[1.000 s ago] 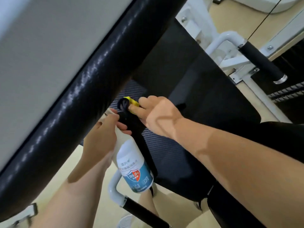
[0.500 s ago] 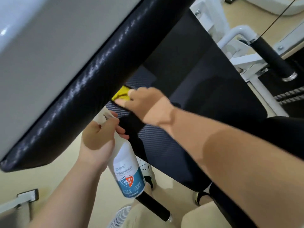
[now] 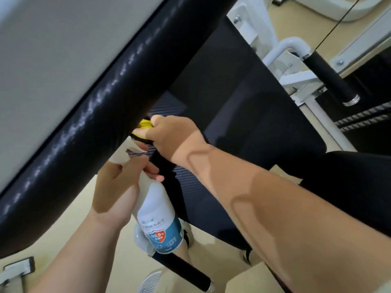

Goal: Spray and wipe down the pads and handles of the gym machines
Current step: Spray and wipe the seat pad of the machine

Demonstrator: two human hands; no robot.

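The fingers of the right hand (image 3: 169, 134) are curled round a yellow cloth (image 3: 145, 124) and press it on the seat pad (image 3: 243, 134) at its left edge, under the back pad (image 3: 105, 106). The left hand (image 3: 118, 187) grips the bottle (image 3: 157, 218) by the neck, just beside. I think the risk is that the nozzle is so near that a careless squeeze could wet the right hand instead of the pad.

You're in gym: black machine pad (image 3: 95, 115) at 10 o'clock; white steel frame (image 3: 281, 47), grip handle (image 3: 330, 77), cable (image 3: 338, 22) at 2 o'clock.
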